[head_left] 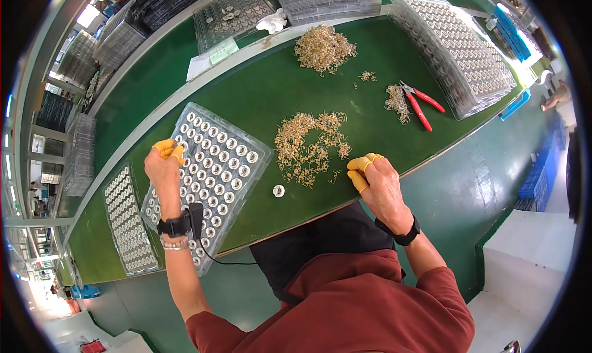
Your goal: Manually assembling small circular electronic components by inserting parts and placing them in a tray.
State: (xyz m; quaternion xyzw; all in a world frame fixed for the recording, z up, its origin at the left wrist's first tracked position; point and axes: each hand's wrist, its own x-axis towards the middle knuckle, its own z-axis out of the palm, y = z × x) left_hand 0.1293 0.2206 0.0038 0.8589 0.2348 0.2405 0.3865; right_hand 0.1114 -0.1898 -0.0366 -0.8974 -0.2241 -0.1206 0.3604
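Left hand (163, 166): over our clear plastic tray (261, 148) of round white pieces (240, 150); finger closure we cannot tell
Right hand (378, 183): right of tray, near golden metal bits (295, 134); closure unclear

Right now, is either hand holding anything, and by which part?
Cannot tell: the left hand is over the tray, the right hand beside the loose small parts; anything they might hold is hidden or too small to see.

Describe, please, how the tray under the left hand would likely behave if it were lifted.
The tray looks like thin, clear plastic, so it would probably flex a little. The many round pieces sit uncovered in it, so they might shift or spill if it tipped.
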